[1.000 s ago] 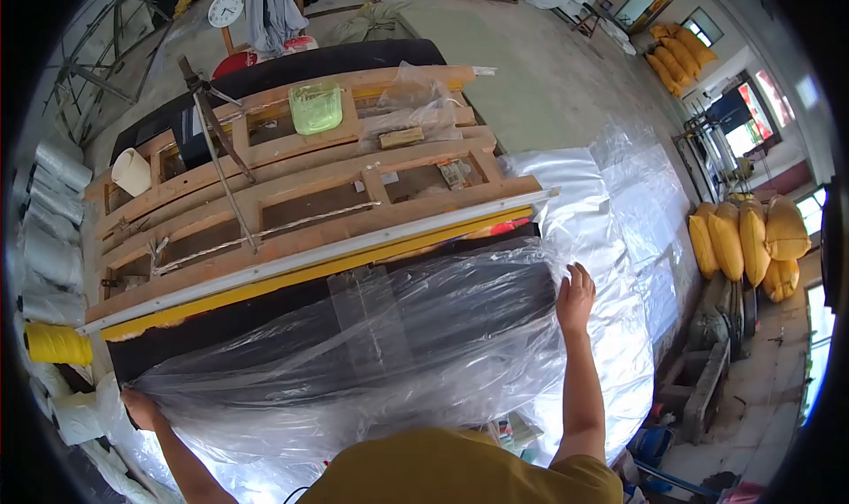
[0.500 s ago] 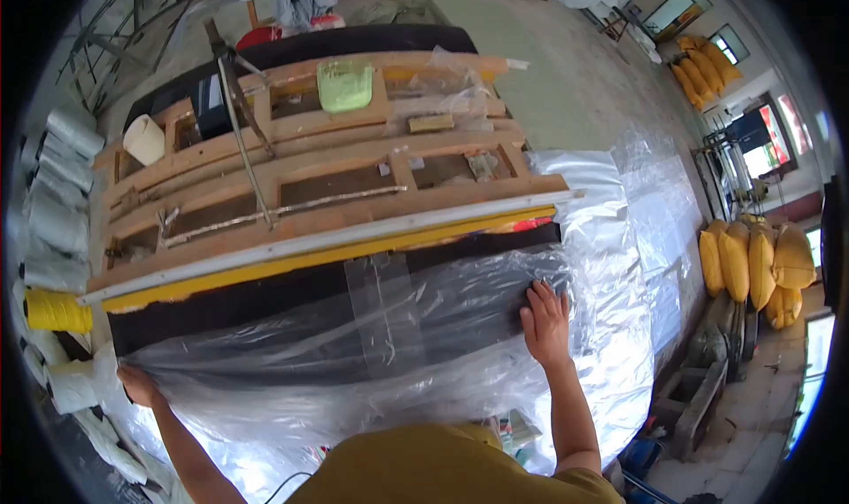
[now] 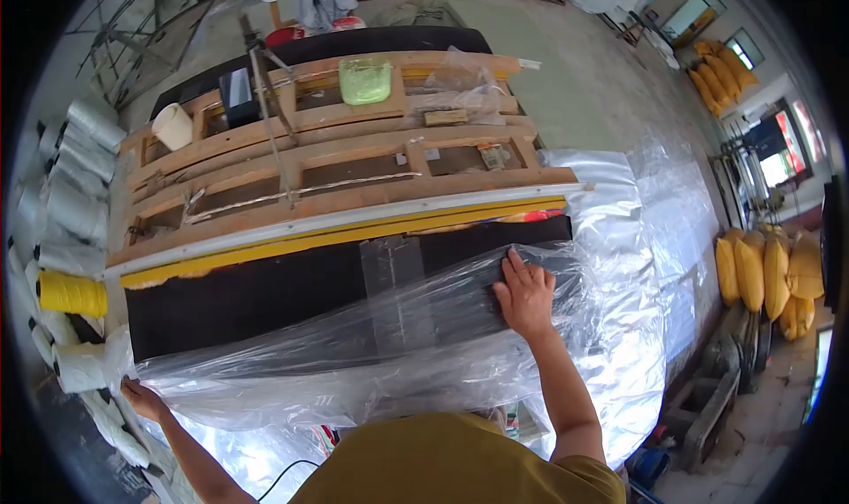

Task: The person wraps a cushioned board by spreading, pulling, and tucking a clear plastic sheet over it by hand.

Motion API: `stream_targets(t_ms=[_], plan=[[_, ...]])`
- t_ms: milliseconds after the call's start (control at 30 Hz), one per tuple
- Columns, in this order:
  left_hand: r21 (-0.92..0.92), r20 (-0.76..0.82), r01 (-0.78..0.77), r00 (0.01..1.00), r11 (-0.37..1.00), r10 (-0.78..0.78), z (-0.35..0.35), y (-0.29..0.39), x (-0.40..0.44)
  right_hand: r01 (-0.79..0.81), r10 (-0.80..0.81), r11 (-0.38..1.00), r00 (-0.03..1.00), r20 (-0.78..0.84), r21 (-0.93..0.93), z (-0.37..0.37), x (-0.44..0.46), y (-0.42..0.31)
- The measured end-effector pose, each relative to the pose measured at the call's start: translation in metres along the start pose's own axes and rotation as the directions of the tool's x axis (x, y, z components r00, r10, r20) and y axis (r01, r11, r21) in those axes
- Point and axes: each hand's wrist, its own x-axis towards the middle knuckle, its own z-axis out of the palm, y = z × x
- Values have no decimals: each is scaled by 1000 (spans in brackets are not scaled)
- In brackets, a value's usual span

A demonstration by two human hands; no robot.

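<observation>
Black surface (image 3: 239, 305): two hands (image 3: 144, 401) (image 3: 528, 299) touch one film (image 3: 354, 391)

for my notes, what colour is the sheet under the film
The sheet is black, best in head view.

The olive-brown shirt (image 3: 429, 464) looks plain, its right sleeve (image 3: 585, 481) short.

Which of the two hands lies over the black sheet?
The right hand, palm-down on the clear film over the black sheet; the left hand is at the film's left end.
</observation>
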Motion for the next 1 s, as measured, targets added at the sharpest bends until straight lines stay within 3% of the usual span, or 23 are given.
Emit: stream_targets(t_ms=[67, 167, 200, 233, 267, 300, 333, 367, 400, 433, 467, 500, 567, 600, 667, 700, 733, 767, 833, 867, 967, 1000], plan=[[34, -42, -82, 996, 996, 83, -23, 12, -14, -89, 87, 993, 996, 22, 84, 2, 10, 6], [-154, -39, 93, 994, 984, -100, -21, -24, -18, -37, -11, 988, 952, -307, -150, -18, 39, -9], [-211, 7, 238, 970, 948, -242, -15, -46, -10, 4, -31, 990, 982, -186, -143, -14, 42, -3], [-443, 98, 362, 929, 820, -358, 0, -78, -3, 71, -78, 990, 995, -56, -119, -8, 45, 13], [39, 184, 165, 968, 985, -170, 18, -111, 2, 121, -111, 965, 992, 54, -231, 15, 46, 35], [470, 263, -151, 965, 870, 25, 34, -143, 6, -238, 219, 928, 971, 96, 287, 8, 50, 40], [393, 189, -118, 981, 912, 45, 51, -113, -2, -13, 113, 946, 950, -292, 325, 13, 50, 47], [307, 115, -97, 991, 947, 65, 67, -74, -11, 30, 123, 876, 951, -284, 481, -1, 56, 44], [217, 40, -90, 996, 972, 84, 83, -31, -20, 1, 156, 884, 942, -296, 468, 12, 59, 59], [306, 126, -258, 965, 916, 229, 68, 36, -24, -120, 179, 961, 957, -229, 249, 19, 58, 65], [-21, 80, 11, 997, 1000, -9, 50, 127, -29, -176, 251, 935, 941, -225, 309, 32, 55, 78], [-109, 50, 29, 998, 994, -24, 71, 150, -29, -238, 329, 905, 918, -223, 352, 41, 65, 95], [-116, 130, 83, 989, 990, -67, 103, 185, -31, -318, 421, 766, 905, -62, 559, 69, 100, 145], [-119, 69, -24, 997, 993, 32, 112, 196, -24, -379, 472, 670, 881, 28, 638, 72, 107, 163], [-114, -60, -227, 973, 967, 222, 135, 216, -16, -322, 420, 894, 844, -334, 311, 95, 115, 181], [-105, 10, -150, 988, 983, 151, 137, 219, -14, -318, 331, 941, 807, -489, 112, 104, 119, 187], [-158, 21, -70, 997, 985, 74, 140, 220, -15, -426, 513, 858, 745, -426, 288, 106, 111, 194], [-202, 38, 16, 999, 979, -8, 143, 220, -18, -433, 612, 759, 730, -304, 487, 105, 108, 205], [-395, 111, 117, 991, 911, -79, 137, 228, -20, -450, 710, 435, 704, 11, 780, 90, 98, 214], [-368, 84, 76, 995, 927, -48, 141, 224, -21, -273, 679, 346, 734, -39, 898, 87, 99, 207], [-306, 164, 153, 981, 940, -107, 125, 238, -20, -592, 682, -43, 571, 457, 804, 90, 118, 229], [-231, 136, 142, 984, 963, -113, 128, 234, -22, -396, 633, 230, 755, 172, 889, 91, 118, 208]])
